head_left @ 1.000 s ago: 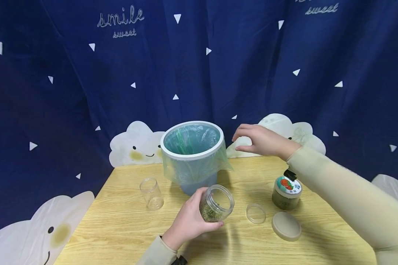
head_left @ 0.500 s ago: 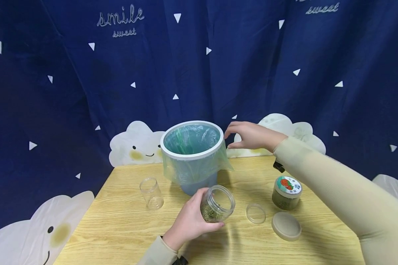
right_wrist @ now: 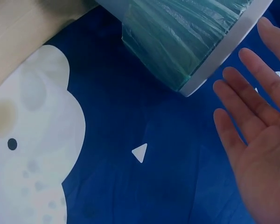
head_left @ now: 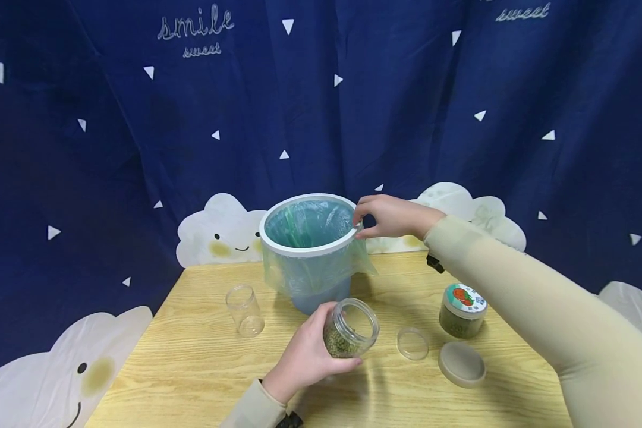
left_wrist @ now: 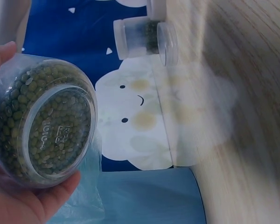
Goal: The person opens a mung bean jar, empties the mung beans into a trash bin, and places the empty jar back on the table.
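From the head camera, the left hand (head_left: 305, 356) gripped a clear jar of green beans (head_left: 350, 329), fingers curled round its side, the open mouth tilted up and away, above the middle of the desk (head_left: 192, 368) toward its near edge. Just behind it, at the far edge, stood the bin (head_left: 310, 244), white-rimmed and lined with a pale green bag. The right hand (head_left: 390, 215) was at the right side of the bin's rim, its fingertips on or just over the rim; whether they pinched it could not be told from here. An empty clear jar (head_left: 244, 310) stood toward the left edge. A clear lid (head_left: 412, 343), a tan lid (head_left: 462, 364) and a capped jar (head_left: 462, 310) lay toward the right edge.

From the left wrist camera, the jar of green beans (left_wrist: 44, 123) showed its base, cupped in the palm and fingers of the left hand (left_wrist: 18, 200). The capped jar (left_wrist: 140, 39) appeared beyond.

From the right wrist camera, the right hand (right_wrist: 256, 135) had its fingers straight and spread, close beside the white rim of the bin (right_wrist: 224, 51), gripping nothing.
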Action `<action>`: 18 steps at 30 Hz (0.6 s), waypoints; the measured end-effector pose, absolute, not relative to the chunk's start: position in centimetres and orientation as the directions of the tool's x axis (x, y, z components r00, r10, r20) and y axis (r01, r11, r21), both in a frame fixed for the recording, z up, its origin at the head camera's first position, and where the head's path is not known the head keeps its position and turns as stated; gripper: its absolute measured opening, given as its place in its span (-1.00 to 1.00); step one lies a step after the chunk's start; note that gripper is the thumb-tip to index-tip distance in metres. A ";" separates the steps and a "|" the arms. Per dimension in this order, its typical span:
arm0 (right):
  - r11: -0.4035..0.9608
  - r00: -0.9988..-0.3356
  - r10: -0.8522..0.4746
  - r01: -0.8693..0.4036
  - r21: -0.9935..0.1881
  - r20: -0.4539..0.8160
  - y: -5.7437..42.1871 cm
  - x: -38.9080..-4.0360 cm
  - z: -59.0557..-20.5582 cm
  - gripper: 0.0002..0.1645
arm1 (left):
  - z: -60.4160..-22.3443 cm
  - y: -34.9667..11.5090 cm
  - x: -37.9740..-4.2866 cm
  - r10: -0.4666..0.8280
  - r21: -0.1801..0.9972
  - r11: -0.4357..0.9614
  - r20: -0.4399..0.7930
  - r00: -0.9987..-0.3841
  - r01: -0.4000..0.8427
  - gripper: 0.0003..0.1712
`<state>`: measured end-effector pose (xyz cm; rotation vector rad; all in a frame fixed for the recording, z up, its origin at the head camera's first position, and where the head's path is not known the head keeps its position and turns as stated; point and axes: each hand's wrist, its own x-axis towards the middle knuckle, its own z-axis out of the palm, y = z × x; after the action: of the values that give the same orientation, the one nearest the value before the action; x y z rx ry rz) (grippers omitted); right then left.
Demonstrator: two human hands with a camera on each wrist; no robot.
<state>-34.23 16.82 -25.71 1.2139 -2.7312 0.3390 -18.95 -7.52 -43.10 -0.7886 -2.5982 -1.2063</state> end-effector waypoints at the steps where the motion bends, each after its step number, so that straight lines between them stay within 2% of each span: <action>1: 0.651 -0.666 -0.715 -0.745 -0.147 0.212 16.7 -34.3 -25.8 -0.71 | -43.1 -7.5 -19.0 0.392 0.658 0.533 0.364 -0.845 0.532 0.11; 18: 0.664 -0.673 -0.715 -0.739 -0.119 0.189 15.8 -35.0 -25.7 -0.72 | -42.9 -7.8 -18.9 0.390 0.648 0.531 0.385 -0.836 0.546 0.10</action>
<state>-34.96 15.84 -25.74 1.2068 -2.7491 0.2806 -18.94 -7.84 -42.89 -0.7974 -2.5759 -1.1925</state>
